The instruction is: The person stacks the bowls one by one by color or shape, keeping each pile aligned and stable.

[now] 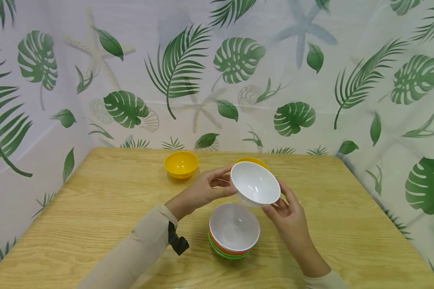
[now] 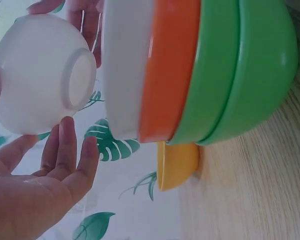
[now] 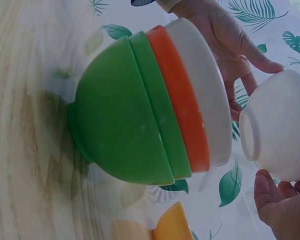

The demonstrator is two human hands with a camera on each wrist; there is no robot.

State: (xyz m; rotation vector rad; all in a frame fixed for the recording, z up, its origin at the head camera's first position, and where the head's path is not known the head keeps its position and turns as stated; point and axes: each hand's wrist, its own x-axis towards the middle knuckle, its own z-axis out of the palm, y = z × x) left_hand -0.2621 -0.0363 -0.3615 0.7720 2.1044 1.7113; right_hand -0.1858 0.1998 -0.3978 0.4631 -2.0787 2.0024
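Between my two hands a white bowl (image 1: 254, 182) is held in the air, tilted, its inside facing the head camera. The left hand (image 1: 206, 188) pinches its left rim with the thumb in front. My right hand (image 1: 289, 218) grips the lower right side, fingers behind. Just below and nearer to me stands a stack of nested bowls: a white bowl (image 1: 234, 226) on top, an orange bowl (image 3: 182, 95) under it, and green bowls (image 3: 117, 115) at the bottom. The held bowl's foot ring (image 2: 81, 84) shows in the left wrist view, apart from the stack.
A yellow bowl (image 1: 181, 164) stands at the back of the wooden table (image 1: 105, 208). Another yellow bowl (image 1: 251, 160) is partly hidden behind the held white one. A leaf-patterned cloth (image 1: 202, 80) hangs along the table's far edge and sides.
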